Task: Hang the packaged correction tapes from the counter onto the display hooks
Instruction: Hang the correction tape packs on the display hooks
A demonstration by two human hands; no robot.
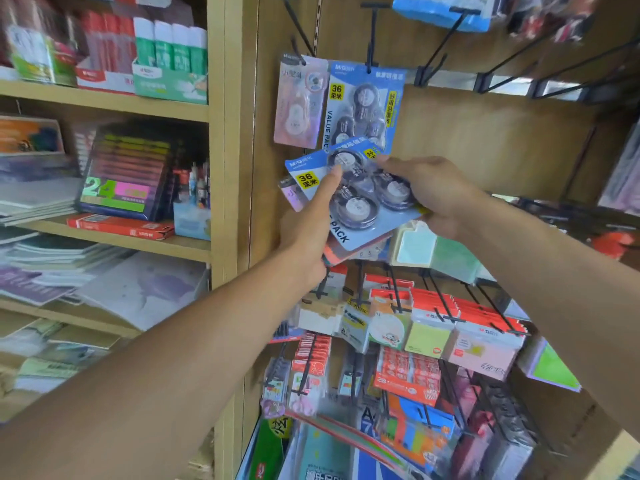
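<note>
Two hands hold one blue correction tape pack (pixel 349 199) in front of the wooden display panel (pixel 485 140). The left hand (pixel 308 230) has its thumb stretched over the pack's front while the other fingers go behind it, where more packs are held: a pale one (pixel 289 194) shows at the left edge and a reddish one (pixel 334 252) at the lower edge, so at least three packs are in this hand. The right hand (pixel 433 195) grips the blue pack's right edge, fingers curled around it. The pack is tilted, its top corner pointing up and left, and three round tapes show under the clear blister.

Above it, two packs hang already: a pink pack (pixel 299 102) and a second blue pack (pixel 363 105), each on its own black hook, side by side and overlapping a little. The held pack's top edge overlaps the bottom of the hanging blue one. To the right, four bare black hooks (pixel 446 46) stick out from the panel, with open panel beneath them. Below the hands, rows of sticky notes (pixel 429 336) hang densely. At left, wooden shelves (pixel 114 102) carry boxes and notebooks.
</note>
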